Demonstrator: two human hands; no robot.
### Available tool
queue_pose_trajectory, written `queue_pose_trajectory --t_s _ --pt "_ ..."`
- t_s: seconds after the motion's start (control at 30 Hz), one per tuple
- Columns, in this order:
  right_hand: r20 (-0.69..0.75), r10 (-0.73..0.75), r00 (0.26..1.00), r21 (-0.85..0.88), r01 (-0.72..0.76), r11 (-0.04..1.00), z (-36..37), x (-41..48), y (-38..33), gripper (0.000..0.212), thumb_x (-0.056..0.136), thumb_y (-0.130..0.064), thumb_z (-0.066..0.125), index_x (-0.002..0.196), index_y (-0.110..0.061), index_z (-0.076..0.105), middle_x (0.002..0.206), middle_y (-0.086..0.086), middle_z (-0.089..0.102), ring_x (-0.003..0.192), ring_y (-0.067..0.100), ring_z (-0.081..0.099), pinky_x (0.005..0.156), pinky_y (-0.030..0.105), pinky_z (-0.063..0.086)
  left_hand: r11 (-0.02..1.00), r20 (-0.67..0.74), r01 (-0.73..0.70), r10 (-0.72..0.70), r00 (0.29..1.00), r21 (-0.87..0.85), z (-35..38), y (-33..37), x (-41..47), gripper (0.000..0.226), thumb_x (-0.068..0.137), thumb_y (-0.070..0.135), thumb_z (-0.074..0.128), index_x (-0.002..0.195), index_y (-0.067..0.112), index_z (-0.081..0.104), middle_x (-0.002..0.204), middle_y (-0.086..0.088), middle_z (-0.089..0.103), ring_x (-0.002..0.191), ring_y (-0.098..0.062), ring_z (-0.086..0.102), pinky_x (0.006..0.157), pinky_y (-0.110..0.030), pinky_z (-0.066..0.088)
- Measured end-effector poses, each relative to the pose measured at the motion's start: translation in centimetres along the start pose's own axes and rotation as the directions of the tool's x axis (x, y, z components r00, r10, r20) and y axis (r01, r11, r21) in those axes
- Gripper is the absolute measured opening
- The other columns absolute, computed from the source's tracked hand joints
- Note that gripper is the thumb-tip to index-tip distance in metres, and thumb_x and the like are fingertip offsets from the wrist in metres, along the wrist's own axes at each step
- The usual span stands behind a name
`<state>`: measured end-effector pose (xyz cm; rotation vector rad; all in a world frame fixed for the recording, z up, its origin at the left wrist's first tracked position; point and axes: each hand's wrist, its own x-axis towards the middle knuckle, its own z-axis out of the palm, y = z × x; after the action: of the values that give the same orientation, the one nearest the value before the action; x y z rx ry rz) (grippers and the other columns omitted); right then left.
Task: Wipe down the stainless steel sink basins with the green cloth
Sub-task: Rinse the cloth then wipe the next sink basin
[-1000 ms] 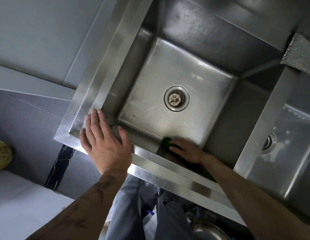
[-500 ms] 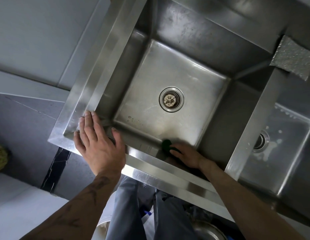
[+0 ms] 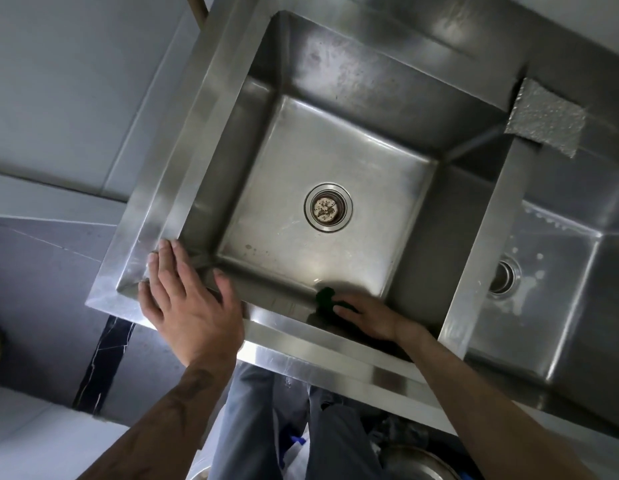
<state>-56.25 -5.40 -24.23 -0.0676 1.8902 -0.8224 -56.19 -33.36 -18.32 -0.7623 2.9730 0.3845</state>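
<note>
Green cloth (image 3: 326,296) under right hand (image 3: 370,315) on near basin wall (image 3: 283,299), left hand (image 3: 186,306) flat on rim (image 3: 128,268)

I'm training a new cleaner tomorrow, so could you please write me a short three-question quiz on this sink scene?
1. True or false: the green cloth is pressed against the near wall of the left basin.
2. Which hand rests flat on the sink rim and holds nothing?
A. left hand
B. right hand
C. neither
3. Fill in: the grey scouring pad lies on the far end of the ______ between the two basins.

Key
1. True
2. A
3. divider
</note>
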Motion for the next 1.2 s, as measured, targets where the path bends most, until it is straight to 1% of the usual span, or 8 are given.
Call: queue_pose_trajectory --t_s 0.13,0.33,0.5,0.63,0.73,0.83,0.93,1.2 --pt "-0.039 0.023 0.999 0.231 -0.013 0.973 -0.4 -4.6 -1.9 0.023 0.109 -0.039 0.051 0.128 -0.05 0.056 0.116 -0.035 0.056 0.107 -0.015 0.054 0.092 0.003 0.036 0.998 0.041 -0.049 0.047 0.998 0.043 -0.3 -0.2 -0.3 0.07 0.109 0.052 0.028 0.169 0.017 0.02 0.176 -0.012 0.021 0.164 -0.032 0.018 0.132 -0.058 0.012" --pt "-0.376 0.064 0.924 0.517 0.152 0.842 0.6 -5.8 -4.1 0.018 0.106 -0.033 0.059 0.123 -0.035 0.059 0.109 -0.006 0.067 0.094 0.006 0.062 0.086 0.019 0.052 0.918 0.295 -0.338 0.387 0.873 -0.206 -0.1 4.8 -3.0 0.059 0.109 0.05 0.031 0.145 0.011 0.054 0.154 -0.016 0.052 0.144 -0.036 0.048 0.121 -0.058 0.036" --pt "-0.616 0.269 0.74 0.62 0.245 0.745 0.5 -5.9 -5.5 0.022 0.107 -0.039 0.054 0.129 -0.039 0.058 0.124 -0.007 0.05 0.118 -0.007 0.054 0.108 0.014 0.039 0.833 0.709 0.155 0.337 0.619 -0.531 0.8 13.4 -5.8 0.052 0.107 0.063 0.026 0.138 0.033 0.054 0.131 0.004 0.062 0.124 -0.02 0.059 0.108 -0.046 0.049" --pt "-0.579 0.381 0.721 0.758 0.303 0.577 0.2 -7.0 -5.1 0.031 0.111 -0.044 0.043 0.138 -0.04 0.057 0.138 -0.009 0.052 0.127 -0.005 0.053 0.116 0.024 0.04 0.8 0.769 0.28 0.315 0.556 -0.53 3.4 15.6 -5.4 0.033 0.106 0.065 0.041 0.113 0.039 0.059 0.11 0.011 0.07 0.105 -0.015 0.067 0.092 -0.036 0.054" --pt "-0.709 0.361 0.605 0.615 0.281 0.737 0.5 -9.1 -4.0 0.033 0.111 -0.036 0.045 0.142 -0.032 0.057 0.138 -0.013 0.057 0.126 -0.006 0.053 0.112 0.022 0.044 0.8 0.815 0.333 0.301 0.495 -0.498 5.3 16.3 -5.0 0.044 0.103 0.069 0.047 0.112 0.029 0.064 0.108 0.003 0.074 0.102 -0.019 0.07 0.095 -0.042 0.058" --pt "-0.894 0.286 0.345 0.388 0.275 0.88 0.7 -11.2 -2.2 0.029 0.111 -0.025 0.047 0.139 -0.029 0.056 0.131 -0.012 0.057 0.124 0.0 0.054 0.105 0.017 0.046 0.853 0.824 0.255 0.298 0.481 -0.456 8.1 17.7 -5.5 0.046 0.107 0.06 0.046 0.12 0.02 0.064 0.116 -0.004 0.073 0.105 -0.025 0.069 0.098 -0.043 0.057" --pt "-0.959 0.252 0.132 0.269 0.138 0.953 0.6 -11.1 1.1 0.036 0.108 -0.021 0.049 0.144 -0.018 0.055 0.142 -0.002 0.05 0.136 0.011 0.047 0.116 0.037 0.043 0.906 0.818 0.116 0.306 0.487 -0.408 12.1 19.0 -7.0 0.051 0.108 0.055 0.047 0.13 0.01 0.059 0.126 -0.012 0.069 0.115 -0.033 0.066 0.101 -0.042 0.053" --pt "-0.936 0.266 0.231 0.268 -0.024 0.963 -0.8 -9.2 4.1 0.052 0.112 -0.036 0.038 0.163 -0.029 0.03 0.172 0.0 0.021 0.159 0.013 0.017 0.129 0.041 0.023 0.979 0.894 0.033 0.169 0.416 -0.201 18.5 19.1 -10.4 0.062 0.111 0.051 0.039 0.153 0.006 0.031 0.153 -0.024 0.039 0.142 -0.042 0.045 0.121 -0.046 0.037"
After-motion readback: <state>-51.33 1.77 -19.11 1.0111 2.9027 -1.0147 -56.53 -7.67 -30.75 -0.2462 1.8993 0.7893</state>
